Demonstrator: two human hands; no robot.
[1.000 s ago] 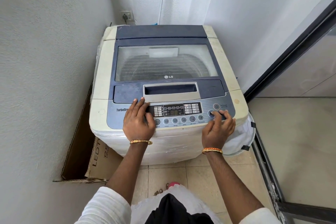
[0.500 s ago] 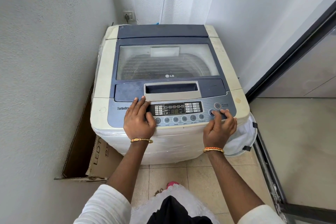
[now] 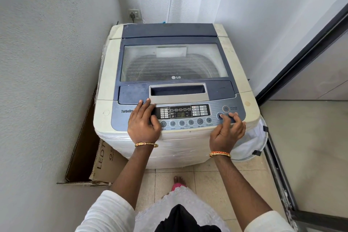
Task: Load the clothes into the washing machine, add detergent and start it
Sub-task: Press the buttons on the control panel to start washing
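A cream and blue top-loading washing machine [image 3: 105, 88] stands in the corner with its glass lid [image 3: 173, 62] down; dark shapes show faintly through the glass. Its control panel [image 3: 188, 113] runs along the front edge, and the display is lit. My left hand [image 3: 144, 122] rests flat on the panel's left end, fingers straight and reaching the lid handle's edge. My right hand [image 3: 227, 131] is at the panel's right end, its index finger pressing the round start button [image 3: 220, 115] below the power button [image 3: 225, 108]; the other fingers are loosely bent.
A flattened cardboard box [image 3: 90, 158] leans between the machine and the left wall. A white mesh laundry basket [image 3: 250, 143] sits at the machine's right front corner. A wall socket [image 3: 134, 13] is behind the machine. A dark sliding door frame [image 3: 293, 73] runs along the right.
Both hands have stayed on the panel. The view has shifted slightly, and my foot now shows on the floor tiles below.
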